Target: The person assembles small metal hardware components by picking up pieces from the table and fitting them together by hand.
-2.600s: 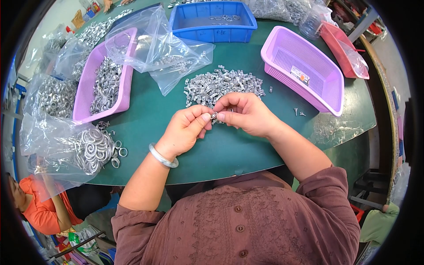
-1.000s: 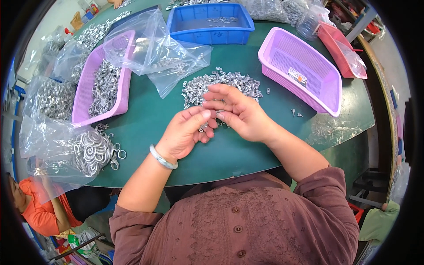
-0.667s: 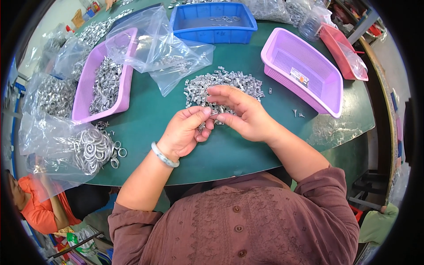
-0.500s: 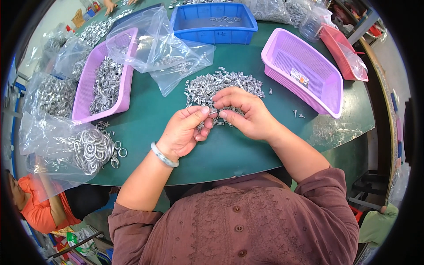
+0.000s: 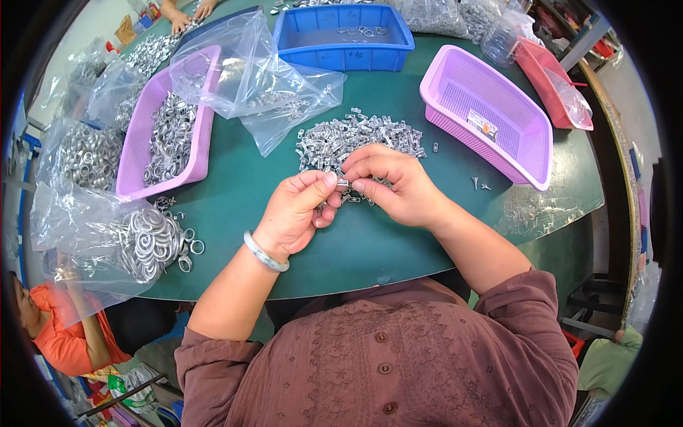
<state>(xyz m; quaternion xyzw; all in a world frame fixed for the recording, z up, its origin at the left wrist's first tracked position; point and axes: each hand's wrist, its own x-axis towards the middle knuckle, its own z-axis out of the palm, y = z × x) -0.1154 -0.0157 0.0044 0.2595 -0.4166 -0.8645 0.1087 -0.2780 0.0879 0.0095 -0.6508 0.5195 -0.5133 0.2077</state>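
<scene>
Just in front of a pile of small silvery metal clips (image 5: 384, 133), my two hands meet. My left hand (image 5: 295, 210), with a pale bangle at its wrist, is closed and pinches one small rectangular metal piece (image 5: 343, 183) between thumb and fingers. From the other side my right hand (image 5: 402, 186) curves over the pile, its thumb and fingertips closed at the same piece's right end. The piece looks like those in the pile, but its fine details are too small to make out.
A purple basket of metal parts (image 5: 208, 135) and a clear plastic bag (image 5: 242, 78) lie left. Metal rings (image 5: 151, 242) spill nearby. Behind stands a blue bin (image 5: 345, 57); to the right are another purple basket (image 5: 434, 99) and a red one (image 5: 533, 71). Another person (image 5: 71, 327) sits left.
The metal piece between my hands has turned so that more of its face shows, and my right fingertips have shifted slightly. At the far left another person's hands have moved further into view.
</scene>
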